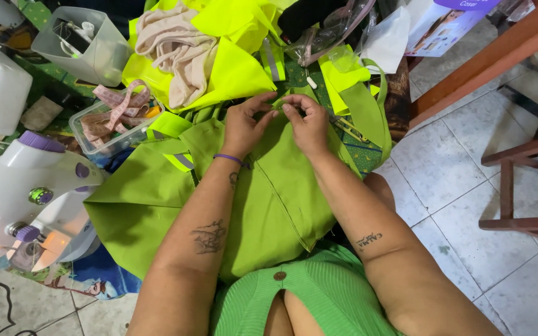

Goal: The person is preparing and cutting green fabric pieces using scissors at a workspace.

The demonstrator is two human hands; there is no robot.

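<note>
A large piece of lime-green fabric [269, 199] lies over my lap and the table edge, with a stitched seam running down its middle. My left hand [244, 127] and my right hand [306, 124] meet at the fabric's far edge, fingertips pinching it close together. A purple band sits on my left wrist. What is between the fingertips is too small to make out.
A white and purple sewing machine [26, 193] stands at the left. A clear box with pink measuring tape [110, 121] sits beyond it. Neon-yellow fabric [231, 68] and beige cloth [179, 50] pile at the back. A wooden chair [524, 186] stands on the tiled floor at right.
</note>
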